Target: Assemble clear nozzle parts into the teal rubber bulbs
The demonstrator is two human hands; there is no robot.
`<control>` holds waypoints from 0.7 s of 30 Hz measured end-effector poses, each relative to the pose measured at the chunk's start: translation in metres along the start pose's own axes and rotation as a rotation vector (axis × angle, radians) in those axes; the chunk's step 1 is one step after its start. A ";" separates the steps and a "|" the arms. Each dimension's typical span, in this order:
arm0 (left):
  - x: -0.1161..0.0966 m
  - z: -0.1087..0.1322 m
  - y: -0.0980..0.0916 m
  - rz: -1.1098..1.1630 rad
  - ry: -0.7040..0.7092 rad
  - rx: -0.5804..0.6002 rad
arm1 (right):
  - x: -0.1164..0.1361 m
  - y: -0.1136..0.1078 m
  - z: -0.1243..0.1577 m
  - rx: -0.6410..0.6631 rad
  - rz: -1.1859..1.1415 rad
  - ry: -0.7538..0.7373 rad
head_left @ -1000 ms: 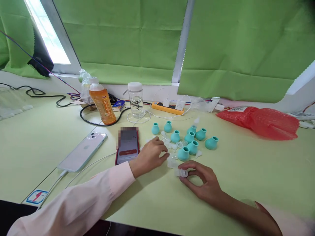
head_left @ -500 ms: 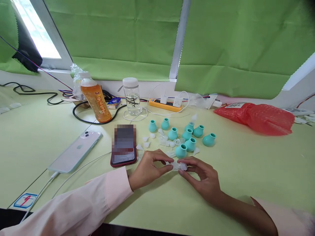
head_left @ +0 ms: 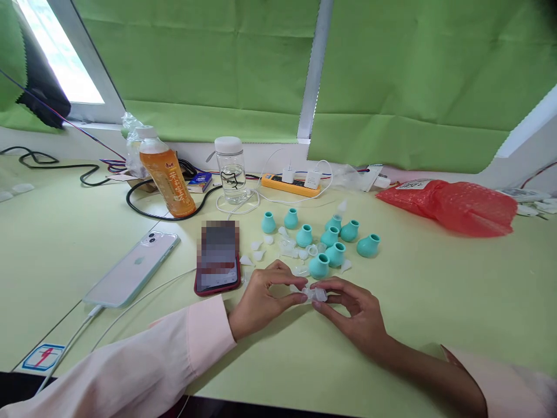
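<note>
Between my two hands is a small clear plastic nozzle piece (head_left: 315,294), lying sideways just above the table. My left hand (head_left: 267,293) pinches its left end between thumb and fingers. The thumb and fingertips of my right hand (head_left: 359,310) are closed on its right end. Just beyond my hands stand several teal rubber bulbs (head_left: 319,266) with open necks. One bulb at the back (head_left: 334,223) has a translucent tip in its neck. Loose clear and white plastic pieces (head_left: 289,249) are scattered to the left of the bulbs.
A red-cased phone (head_left: 217,283) and a pale phone on a charging cable (head_left: 133,270) lie to the left. Behind stand an orange drink bottle (head_left: 167,180), a clear water bottle (head_left: 232,177) and a yellow power strip (head_left: 290,186). A red plastic bag (head_left: 452,206) lies back right.
My fingers have shifted slightly on the clear nozzle piece, and my right hand has moved a little left. The view has drifted slightly; the bulbs and loose pieces stay in place.
</note>
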State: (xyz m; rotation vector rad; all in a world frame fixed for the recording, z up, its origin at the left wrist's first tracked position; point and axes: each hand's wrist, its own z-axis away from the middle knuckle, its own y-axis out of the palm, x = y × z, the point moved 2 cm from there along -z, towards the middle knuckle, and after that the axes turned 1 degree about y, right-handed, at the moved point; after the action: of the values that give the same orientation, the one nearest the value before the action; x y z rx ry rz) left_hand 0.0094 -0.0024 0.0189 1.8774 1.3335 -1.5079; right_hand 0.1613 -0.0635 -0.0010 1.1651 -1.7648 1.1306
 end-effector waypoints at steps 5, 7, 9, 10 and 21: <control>0.003 0.002 0.000 -0.022 0.084 -0.007 | 0.000 0.000 0.000 -0.004 -0.043 0.028; 0.004 0.002 0.000 -0.042 0.168 0.004 | -0.001 0.000 -0.001 -0.010 -0.056 0.037; 0.003 0.003 0.000 -0.068 0.241 0.023 | -0.001 0.000 -0.001 -0.014 -0.065 0.043; 0.002 0.003 0.000 -0.079 0.273 0.028 | -0.001 0.000 -0.001 -0.014 -0.071 0.045; -0.001 0.005 0.003 -0.110 0.268 0.127 | -0.003 -0.001 0.000 -0.073 -0.149 0.038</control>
State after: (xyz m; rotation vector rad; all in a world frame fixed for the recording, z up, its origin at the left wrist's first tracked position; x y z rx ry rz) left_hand 0.0096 -0.0084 0.0175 2.1807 1.5104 -1.4629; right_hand 0.1630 -0.0631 -0.0035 1.2019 -1.6482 0.9863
